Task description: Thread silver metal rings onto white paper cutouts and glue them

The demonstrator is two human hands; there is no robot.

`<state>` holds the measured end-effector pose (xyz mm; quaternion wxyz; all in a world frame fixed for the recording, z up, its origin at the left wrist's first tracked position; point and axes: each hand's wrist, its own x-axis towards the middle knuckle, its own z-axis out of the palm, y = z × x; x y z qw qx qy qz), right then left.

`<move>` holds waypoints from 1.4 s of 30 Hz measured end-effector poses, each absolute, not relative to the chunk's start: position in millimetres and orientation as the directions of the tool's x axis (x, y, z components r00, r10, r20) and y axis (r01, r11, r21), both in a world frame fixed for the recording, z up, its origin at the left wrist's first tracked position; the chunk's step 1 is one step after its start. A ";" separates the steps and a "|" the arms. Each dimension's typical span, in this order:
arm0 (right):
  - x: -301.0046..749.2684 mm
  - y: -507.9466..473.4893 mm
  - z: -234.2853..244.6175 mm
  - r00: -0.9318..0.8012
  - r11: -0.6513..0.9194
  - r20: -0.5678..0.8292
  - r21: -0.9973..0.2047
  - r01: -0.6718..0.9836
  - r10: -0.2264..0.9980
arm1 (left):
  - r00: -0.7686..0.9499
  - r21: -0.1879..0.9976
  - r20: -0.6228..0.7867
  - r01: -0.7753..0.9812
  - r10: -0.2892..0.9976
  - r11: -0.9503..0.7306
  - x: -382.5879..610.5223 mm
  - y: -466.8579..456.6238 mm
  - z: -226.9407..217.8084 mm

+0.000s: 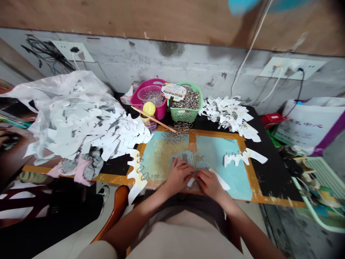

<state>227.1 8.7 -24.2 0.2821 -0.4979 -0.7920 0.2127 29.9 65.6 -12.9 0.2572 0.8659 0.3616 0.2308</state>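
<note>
At the table's front edge, my left hand [178, 177] and my right hand [210, 184] meet with fingertips pinched on a white cut-out piece [221, 180]. Its long end sticks out past my right hand, and a small part shows under my left fingers. A bit of metal ring shows between the fingertips, mostly hidden. To the left lies a jagged white piece [137, 176] with several metal rings along its edge, overhanging the table. Another ringed white piece [245, 157] rests on the right. Loose metal rings [178, 132] are heaped behind my hands.
A green basket [185, 116] full of small metal parts stands beside a pink basket [161, 112]. A wooden stick [154, 119] leans across a yellow-lidded jar [149, 109]. White cut-outs pile up left [88, 122] and right [229, 113]. Another person's dark-clothed leg [72, 219] is at left.
</note>
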 end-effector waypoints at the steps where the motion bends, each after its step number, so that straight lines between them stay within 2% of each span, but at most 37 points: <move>1: 229.5 8.3 -20.9 -0.339 0.400 0.227 -0.655 0.641 0.913 | 0.640 0.602 0.223 0.503 0.736 -0.620 29.8 65.3 -13.1; 4: 235.7 9.4 -13.0 -0.281 0.345 0.216 -0.729 0.591 0.935 | 0.647 0.567 0.266 0.495 0.715 -0.658 29.9 64.3 -14.7; 6: 237.1 12.2 -11.9 -0.291 0.376 0.246 -0.710 0.595 0.925 | 0.636 0.534 0.297 0.507 0.712 -0.676 29.8 62.7 -15.4; 12: 234.3 21.3 -20.4 -0.450 0.512 0.252 -0.518 0.685 0.857 | 0.672 0.478 0.321 0.493 0.667 -0.727 26.8 58.8 -14.4; 17: 234.7 12.4 -29.9 -0.476 0.539 0.255 -0.346 0.768 0.842 | 0.653 0.486 0.304 0.520 0.693 -0.703 25.2 59.0 -15.7; 19: 233.8 7.6 -33.0 -0.458 0.532 0.281 -0.315 0.786 0.843 | 0.667 0.460 0.305 0.522 0.680 -0.719 25.1 58.7 -16.0; 21: 233.0 4.3 -33.0 -0.441 0.521 0.285 -0.352 0.778 0.851 | 0.687 0.429 0.312 0.514 0.656 -0.742 25.1 58.4 -16.3; 26: 233.9 1.5 -20.5 -0.307 0.402 0.262 -0.657 0.638 0.915 | 0.723 0.389 0.290 0.510 0.627 -0.767 25.1 57.7 -18.3; 28: 233.2 0.9 -17.4 -0.236 0.361 0.274 -0.725 0.586 0.932 | 0.726 0.390 0.275 0.515 0.630 -0.763 25.3 57.2 -19.6; 35: 225.3 -3.8 -28.6 -0.243 0.372 0.282 -0.662 0.651 0.928 | 0.709 0.419 0.282 0.515 0.646 -0.748 25.8 54.8 -23.2; 42: 223.5 -5.0 -30.6 -0.268 0.418 0.325 -0.609 0.674 0.907 | 0.689 0.371 0.356 0.516 0.631 -0.772 28.4 55.8 -28.2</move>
